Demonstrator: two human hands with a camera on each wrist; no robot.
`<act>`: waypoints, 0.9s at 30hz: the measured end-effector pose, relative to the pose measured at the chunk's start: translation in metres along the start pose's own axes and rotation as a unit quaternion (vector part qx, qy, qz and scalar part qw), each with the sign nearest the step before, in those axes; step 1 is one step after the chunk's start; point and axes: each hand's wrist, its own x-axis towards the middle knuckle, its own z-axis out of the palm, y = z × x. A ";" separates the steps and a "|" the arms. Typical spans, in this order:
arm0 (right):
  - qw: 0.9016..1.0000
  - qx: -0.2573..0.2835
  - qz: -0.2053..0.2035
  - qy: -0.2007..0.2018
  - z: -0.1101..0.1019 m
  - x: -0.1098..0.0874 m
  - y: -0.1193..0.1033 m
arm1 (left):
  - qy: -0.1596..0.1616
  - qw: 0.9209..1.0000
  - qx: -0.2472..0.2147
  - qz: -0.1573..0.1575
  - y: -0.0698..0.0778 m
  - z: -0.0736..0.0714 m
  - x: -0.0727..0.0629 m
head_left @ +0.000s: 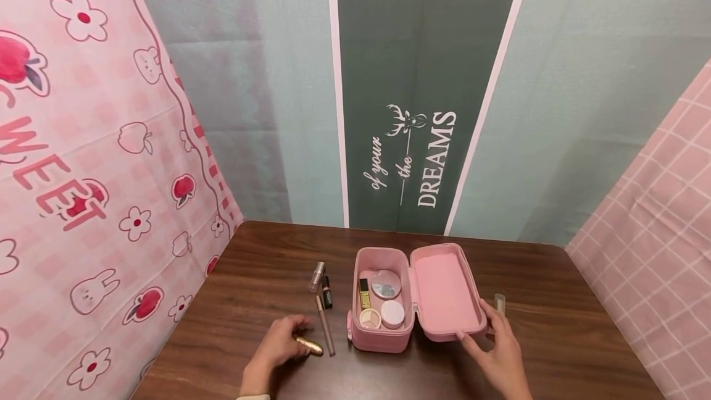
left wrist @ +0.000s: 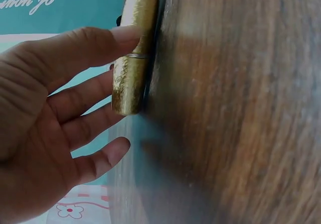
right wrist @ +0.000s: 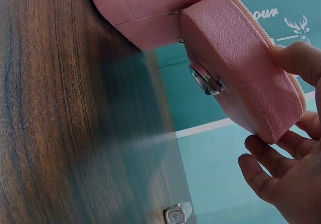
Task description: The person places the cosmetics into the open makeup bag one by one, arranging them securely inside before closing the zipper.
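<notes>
On the table, my left hand [head_left: 282, 341] pinches a shiny gold cosmetic tube [head_left: 308, 345]. In the left wrist view the thumb lies across this gold tube [left wrist: 134, 48]; the index fingertip is hidden and the other fingers are spread. My right hand [head_left: 502, 350] holds the opened lid [head_left: 447, 292] of a pink cosmetic case [head_left: 380, 341], thumb on the rim and fingers at the outer side. Inside the case lie a round compact [head_left: 386, 284], a white-lidded round jar [head_left: 392, 313], a three-part round palette [head_left: 370, 318] and a black-and-gold tube [head_left: 364, 294].
Left of the case lie a slim brown pencil-like stick [head_left: 326, 327], a black tube [head_left: 326, 292] and a pinkish clear-capped tube [head_left: 317, 277]. A small clear item [head_left: 500, 303] is beyond the right hand. Fabric hangings [head_left: 244, 110] stand around the wooden table [head_left: 533, 276].
</notes>
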 end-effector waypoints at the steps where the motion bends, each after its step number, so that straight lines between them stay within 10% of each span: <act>1: 1.000 0.000 0.000 0.000 0.000 0.000 0.000 | 0.002 1.000 0.005 0.002 0.000 0.001 0.000; 27: 1.000 0.006 -0.007 0.005 -0.001 -0.001 -0.002 | 0.046 0.998 -0.053 -0.001 0.002 0.015 0.004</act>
